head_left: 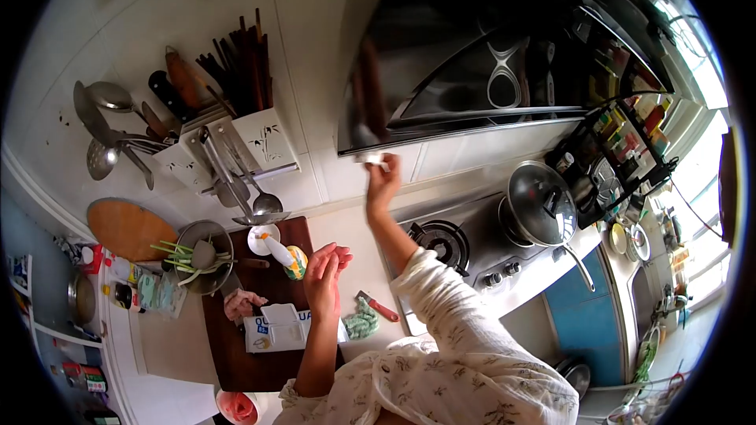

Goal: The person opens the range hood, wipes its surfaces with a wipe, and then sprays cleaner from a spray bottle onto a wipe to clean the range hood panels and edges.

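My right hand [383, 181] is raised at the lower edge of the black range hood [441, 122], its fingers closed on a crumpled white wipe [372, 158]. The wipe touches or nearly touches the hood's corner. Above the counter, my left hand [324, 271] hangs with fingers loosely curved and nothing visible in them. Just left of it stands a bottle with a yellow-green label [296, 263]. Below that hand, a white wipes pack with blue lettering [268, 334] lies on a dark brown board [223, 354].
A lidded pan [543, 203] sits on the gas stove [480, 256] at right. A red-handled tool [382, 308] and green cloth [361, 323] lie on the counter. At left are a pot with green onions [206, 230] and a round wooden board [130, 230]; utensils hang above.
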Tool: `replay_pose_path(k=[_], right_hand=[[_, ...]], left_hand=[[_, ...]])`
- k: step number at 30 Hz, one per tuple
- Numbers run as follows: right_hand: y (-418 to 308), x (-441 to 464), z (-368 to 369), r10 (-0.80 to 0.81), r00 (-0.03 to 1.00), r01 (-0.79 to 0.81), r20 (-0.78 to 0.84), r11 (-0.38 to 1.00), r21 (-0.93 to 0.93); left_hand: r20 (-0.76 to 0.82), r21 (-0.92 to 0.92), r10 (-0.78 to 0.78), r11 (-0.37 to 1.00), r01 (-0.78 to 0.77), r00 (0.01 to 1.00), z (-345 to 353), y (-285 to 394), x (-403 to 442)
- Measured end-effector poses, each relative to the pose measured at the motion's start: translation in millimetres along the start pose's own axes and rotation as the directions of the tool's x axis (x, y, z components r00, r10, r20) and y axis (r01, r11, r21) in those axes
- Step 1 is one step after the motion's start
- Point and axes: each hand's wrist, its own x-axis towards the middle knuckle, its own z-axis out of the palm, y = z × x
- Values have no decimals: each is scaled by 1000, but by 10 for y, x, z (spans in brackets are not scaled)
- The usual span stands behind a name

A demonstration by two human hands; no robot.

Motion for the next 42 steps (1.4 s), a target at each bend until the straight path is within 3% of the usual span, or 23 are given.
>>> replay_pose_path(k=[2,4,6,7,10,12,15,17,20,21,22,23,24,26,27,30,31,34,37,40,42], right_hand=[[-162,-140,192,127,992,-127,-3,992,16],[-232,-76,119,137,988,-144,68,983,111],[-426,194,-130,-41,993,52,107,994,-95],[-587,389,-191,-38,998,39,42,999,-25],[-684,582,-295,-144,989,144,43,990,-4],[-550,371,-145,-60,998,60,10,998,-26],[-300,-82,201,-42,976,85,216,977,-194],[-464,-201,358,12,969,50,248,970,-240],[-640,-9,148,-58,960,155,273,925,-348],[-775,125,49,-52,969,115,241,960,-256],[-763,293,-61,-12,980,17,196,1000,-25],[-759,421,-185,-82,987,83,136,997,-3],[-689,570,-348,-145,983,175,112,926,-335],[-860,607,-336,-197,973,227,121,914,-337],[-1022,463,-236,-253,939,329,231,854,-402],[-1170,272,103,-359,799,546,481,770,-332],[-1239,299,174,-354,806,553,473,735,-392],[-1757,415,388,-554,715,691,427,653,-311],[-2769,591,702,-840,366,930,401,337,-143],[-3363,640,837,-946,229,972,231,210,-103],[-3109,647,776,-929,133,986,345,87,-145]], left_hand=[[-2,1,-6,1000,6,1000,1,-1,-16],[-6,10,6,1000,-6,1000,-17,30,-17],[-26,16,31,999,-31,999,-53,47,-51],[-33,18,20,1000,-20,999,-83,50,-66],[-27,6,20,1000,-19,999,-91,6,-85],[2,-6,7,1000,-7,1000,-14,-19,-89],[54,-5,0,1000,1,999,77,-37,-137],[35,8,0,1000,0,999,88,-12,-182],[7,12,30,999,-30,1000,37,33,-256],[-4,16,44,999,-44,999,7,67,-288],[-17,22,58,998,-58,998,-34,102,-318],[-24,24,78,997,-77,997,-88,112,-339],[-33,19,80,997,-80,996,-129,113,-364],[-50,12,91,996,-90,995,-172,106,-400],[-40,7,80,997,-80,996,-177,104,-405],[19,-1,77,997,-77,997,-109,157,-417],[20,16,98,995,-98,995,-89,202,-424],[24,45,136,989,-137,990,-108,276,-451],[26,40,116,992,-117,993,-182,252,-450],[64,-10,115,993,-114,991,-74,240,-472],[68,-5,91,996,-91,994,-17,231,-493]])
